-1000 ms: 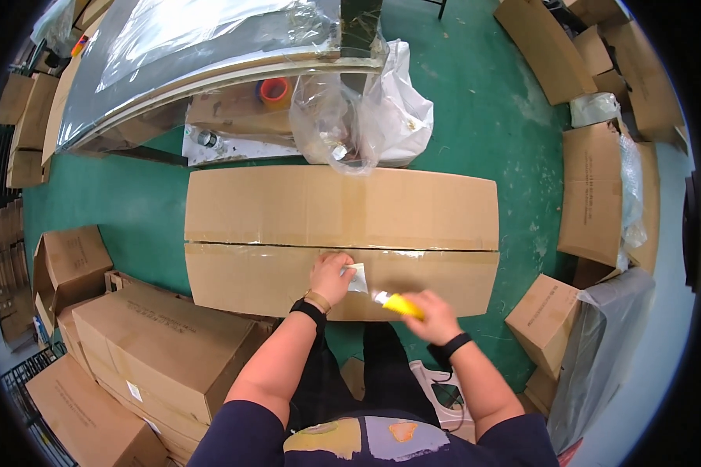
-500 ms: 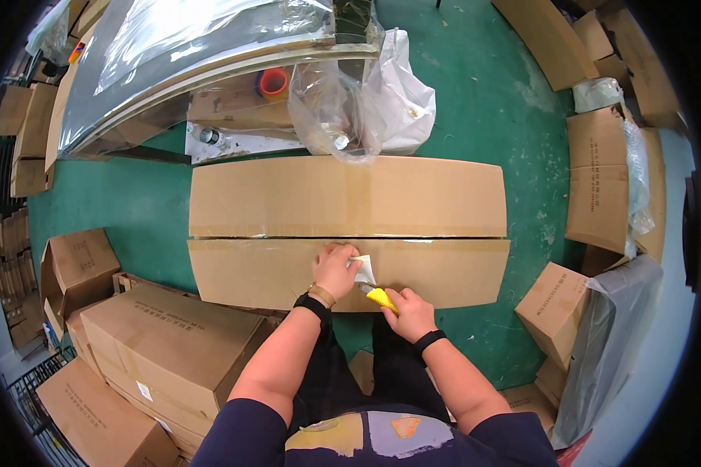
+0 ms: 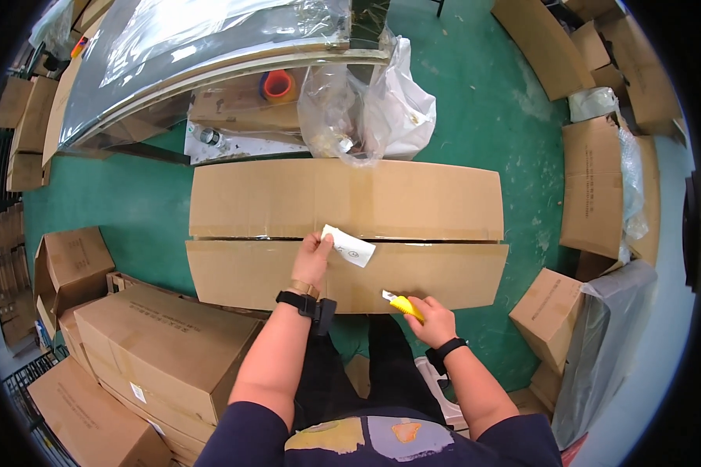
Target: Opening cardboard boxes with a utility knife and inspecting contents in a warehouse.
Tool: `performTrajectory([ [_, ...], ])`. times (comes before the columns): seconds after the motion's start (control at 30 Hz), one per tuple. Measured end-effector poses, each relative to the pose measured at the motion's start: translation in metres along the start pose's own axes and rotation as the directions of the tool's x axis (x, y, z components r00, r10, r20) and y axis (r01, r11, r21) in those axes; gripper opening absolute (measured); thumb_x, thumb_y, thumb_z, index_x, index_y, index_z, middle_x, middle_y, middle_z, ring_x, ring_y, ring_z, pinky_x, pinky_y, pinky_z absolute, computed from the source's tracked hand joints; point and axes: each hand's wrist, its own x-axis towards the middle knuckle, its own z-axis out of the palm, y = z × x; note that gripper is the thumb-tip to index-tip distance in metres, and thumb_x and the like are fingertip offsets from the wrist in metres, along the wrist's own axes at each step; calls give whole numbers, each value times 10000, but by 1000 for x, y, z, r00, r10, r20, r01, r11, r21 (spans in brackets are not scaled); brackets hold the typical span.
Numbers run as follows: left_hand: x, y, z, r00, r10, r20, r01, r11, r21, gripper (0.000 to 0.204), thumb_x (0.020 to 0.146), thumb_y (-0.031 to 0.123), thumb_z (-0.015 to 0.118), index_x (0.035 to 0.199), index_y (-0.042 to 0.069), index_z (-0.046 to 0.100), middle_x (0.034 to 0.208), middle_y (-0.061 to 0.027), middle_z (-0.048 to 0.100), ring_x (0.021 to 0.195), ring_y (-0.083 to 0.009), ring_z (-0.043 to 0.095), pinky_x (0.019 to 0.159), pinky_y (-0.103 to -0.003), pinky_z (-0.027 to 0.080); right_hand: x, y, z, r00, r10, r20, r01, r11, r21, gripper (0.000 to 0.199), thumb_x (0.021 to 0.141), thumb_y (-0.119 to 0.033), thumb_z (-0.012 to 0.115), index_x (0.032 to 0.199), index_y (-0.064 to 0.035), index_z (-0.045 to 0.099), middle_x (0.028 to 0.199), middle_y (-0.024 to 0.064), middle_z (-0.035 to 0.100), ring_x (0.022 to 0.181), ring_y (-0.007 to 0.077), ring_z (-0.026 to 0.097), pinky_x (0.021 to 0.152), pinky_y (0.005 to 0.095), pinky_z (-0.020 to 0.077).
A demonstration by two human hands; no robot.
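The left hand (image 3: 313,263) pinches a white slip (image 3: 349,245) over the seam of the long box (image 3: 346,233). The right hand (image 3: 432,321) grips a yellow knife (image 3: 401,305) at the near edge. The seam seems already open, though I cannot be sure.

Long carton (image 3: 413,202) ahead; paper slip (image 3: 349,245) on its seam; stacked boxes (image 3: 156,350) left; bags (image 3: 366,109) behind.

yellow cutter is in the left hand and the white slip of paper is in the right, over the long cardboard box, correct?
No, the hands are swapped. The head view shows the yellow cutter in the right hand and the white slip of paper in the left hand, over the long cardboard box.
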Motion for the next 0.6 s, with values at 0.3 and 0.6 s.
performTrajectory([
  [0.3,-8,-16,-31,999,7,-34,-21,903,-428,126,910,165,496,1024,112,487,1069,-42,583,990,-206,551,825,-394,428,27,-19,28,984,162,76,-176,791,586,256,877,-193,531,1070,-34,584,837,121,612,698,250,602,635,319,482],
  [0.6,-29,-45,-59,844,432,317,-535,651,538,186,770,134,521,920,51,594,837,-134,596,836,-286,559,737,-339,444,115,-73,-6,965,-230,129,214,969,126,233,837,-256,595,1035,-134,614,829,95,616,763,283,608,681,365,490],
])
